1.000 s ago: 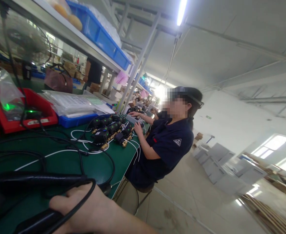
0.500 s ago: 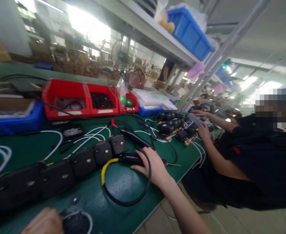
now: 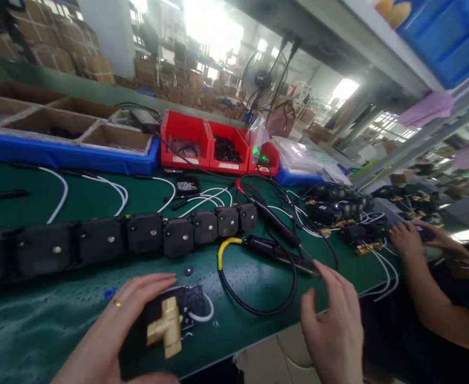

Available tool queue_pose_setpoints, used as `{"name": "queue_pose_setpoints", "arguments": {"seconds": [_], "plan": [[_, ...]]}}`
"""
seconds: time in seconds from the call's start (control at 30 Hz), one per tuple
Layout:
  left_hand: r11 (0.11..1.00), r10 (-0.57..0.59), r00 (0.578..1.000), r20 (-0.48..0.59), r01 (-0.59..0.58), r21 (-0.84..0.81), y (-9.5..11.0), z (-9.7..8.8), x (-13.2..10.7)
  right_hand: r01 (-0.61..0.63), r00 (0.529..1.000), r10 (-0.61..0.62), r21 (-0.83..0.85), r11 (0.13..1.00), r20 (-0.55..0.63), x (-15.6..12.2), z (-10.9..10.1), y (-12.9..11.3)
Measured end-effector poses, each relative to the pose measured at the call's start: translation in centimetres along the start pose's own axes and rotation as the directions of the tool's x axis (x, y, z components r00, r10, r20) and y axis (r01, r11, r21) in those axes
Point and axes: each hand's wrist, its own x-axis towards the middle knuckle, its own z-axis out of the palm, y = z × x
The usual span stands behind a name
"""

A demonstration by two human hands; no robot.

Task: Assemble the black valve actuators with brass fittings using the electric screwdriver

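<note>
My left hand (image 3: pixel 114 333) grips a black valve body with a brass fitting (image 3: pixel 165 326) and a white wire, low over the green bench mat (image 3: pixel 58 320). My right hand (image 3: pixel 334 325) hovers open near the bench's front edge, fingers spread, just right of a black pen-shaped tool (image 3: pixel 278 250) with a yellow cable end and looped black cord. A row of black square valve units (image 3: pixel 138 237) lies across the mat behind both hands.
Red bins (image 3: pixel 202 141), a blue tray with cardboard compartments (image 3: pixel 66 152) and a blue tray of bagged sheets (image 3: pixel 306 162) line the back. White wires cross the mat. A co-worker's hands (image 3: pixel 408 240) handle brass-and-black valves (image 3: pixel 338 210) at right. A shelf runs overhead.
The view swung left from the co-worker to my own bench. My right hand let go of the black tool and pulled back; my left hand lifted a valve into view.
</note>
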Motion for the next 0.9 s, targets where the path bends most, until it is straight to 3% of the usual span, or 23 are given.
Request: {"name": "queue_pose_setpoints", "arguments": {"seconds": [0.07,0.13,0.23,0.3,0.4,0.5,0.6,0.7,0.77,0.9], "plan": [[0.998,0.002,0.999,0.048,-0.005,0.07,-0.8,-0.2,-0.3,-0.079,0.976,0.098,0.1,0.992,-0.194,-0.8,-1.5,-2.5],[0.993,0.033,0.996,0.08,-0.041,0.107,-0.9,-0.4,0.1,-0.097,0.942,0.194,0.331,0.939,-0.273,-1.6,-2.0,-5.6],[0.994,0.087,0.995,0.054,-0.09,0.058,-0.1,-0.6,1.0,-0.085,0.983,0.168,0.641,0.763,-0.07,-2.0,-1.4,-10.2],[0.997,0.08,0.996,0.037,-0.081,0.018,0.6,-0.4,1.2,-0.086,0.996,0.052,0.719,0.69,0.07,-1.7,-0.6,-12.6],[0.997,0.072,0.997,0.004,-0.073,0.03,1.1,0.3,0.6,-0.083,0.992,-0.022,0.765,0.638,0.125,-1.2,0.2,-14.7],[0.988,0.106,0.989,-0.103,-0.093,0.126,1.4,1.2,-0.3,-0.027,0.996,-0.043,0.759,0.651,0.073,-1.4,0.6,-15.9],[0.978,0.138,0.977,-0.162,-0.108,0.177,2.4,1.9,-0.5,0.021,0.999,-0.048,0.68,0.733,0.021,-1.9,0.7,-16.6],[0.986,0.122,0.981,-0.151,-0.103,0.129,3.2,1.7,-0.1,-0.006,0.993,-0.072,0.643,0.766,0.094,-1.4,0.5,-16.4],[0.992,0.099,0.99,-0.101,-0.091,0.086,3.1,1.1,0.4,-0.011,0.977,-0.139,0.693,0.72,0.16,-0.4,0.3,-15.6],[0.991,0.111,0.994,-0.018,-0.11,0.074,1.7,0.4,1.1,-0.044,0.932,-0.279,0.833,0.551,0.233,1.8,0.4,-13.7]]}}
